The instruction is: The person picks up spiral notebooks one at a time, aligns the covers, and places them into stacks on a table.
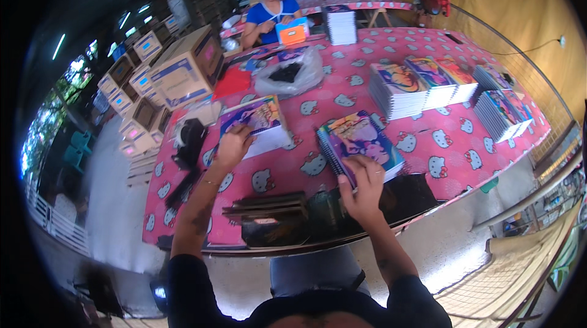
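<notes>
My left hand (235, 146) has its fingers bent together over the near-left part of a stack of colourful printed covers (260, 115), where white sheets (269, 142) show along the near side. What is between those fingertips, if anything, is hidden. To the right lies a stack of spiral notebooks (361, 138) with a purple and yellow cover on top and a black coil on its left side. My right hand (365, 186) grips the near edge of the top notebook, fingers over the cover and thumb beside the coil.
Dark flat pieces (269, 215) lie at the near edge. A black tool (191, 141) sits at left, near a plastic bag (288, 74) of black pieces. Notebook stacks (397, 86) stand at right, cartons (186, 68) at left. Across the table a person (272, 16) holds a notebook.
</notes>
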A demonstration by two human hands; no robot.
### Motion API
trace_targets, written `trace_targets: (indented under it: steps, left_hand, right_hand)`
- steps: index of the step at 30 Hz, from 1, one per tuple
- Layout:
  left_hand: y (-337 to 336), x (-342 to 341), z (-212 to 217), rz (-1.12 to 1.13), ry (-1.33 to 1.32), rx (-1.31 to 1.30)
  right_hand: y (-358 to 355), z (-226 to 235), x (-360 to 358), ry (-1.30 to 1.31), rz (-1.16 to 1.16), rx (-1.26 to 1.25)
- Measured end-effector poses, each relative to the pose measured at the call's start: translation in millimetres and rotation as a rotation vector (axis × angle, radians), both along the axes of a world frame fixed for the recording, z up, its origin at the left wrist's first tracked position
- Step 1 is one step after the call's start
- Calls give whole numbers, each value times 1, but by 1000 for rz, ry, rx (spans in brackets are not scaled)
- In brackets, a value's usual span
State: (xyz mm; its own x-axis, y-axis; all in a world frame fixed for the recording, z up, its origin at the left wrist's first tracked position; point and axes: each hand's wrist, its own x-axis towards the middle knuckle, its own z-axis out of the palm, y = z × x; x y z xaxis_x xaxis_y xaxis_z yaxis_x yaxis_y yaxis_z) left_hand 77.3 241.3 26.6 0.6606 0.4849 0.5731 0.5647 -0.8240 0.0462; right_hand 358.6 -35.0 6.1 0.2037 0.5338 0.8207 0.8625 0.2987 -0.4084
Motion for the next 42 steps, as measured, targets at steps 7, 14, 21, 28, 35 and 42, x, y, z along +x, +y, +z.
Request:
trace_targets:
  steps: [7,14,21,28,35,42]
  left_hand:
    - [-92,17,89,44,-191,208]
    - [-186,19,118,-302,-9,51]
    - [-198,-7,106,-192,144,49]
    - [-231,-45,-24,333,-432,-131]
    - [-156,-107,-87,497,-409,-604]
    - [-46,-210,-131,800,36,81]
  right_hand:
    - [27,18,-61,358,228,35]
    - [7,-28,-60,814,667,-344]
    - [4,-44,-82,615,600,-400]
    - [10,-62,-109,844,736,-445]
    - [18,-74,-59,748,645,-428]
    - [28,-84,-55,716,695,-405]
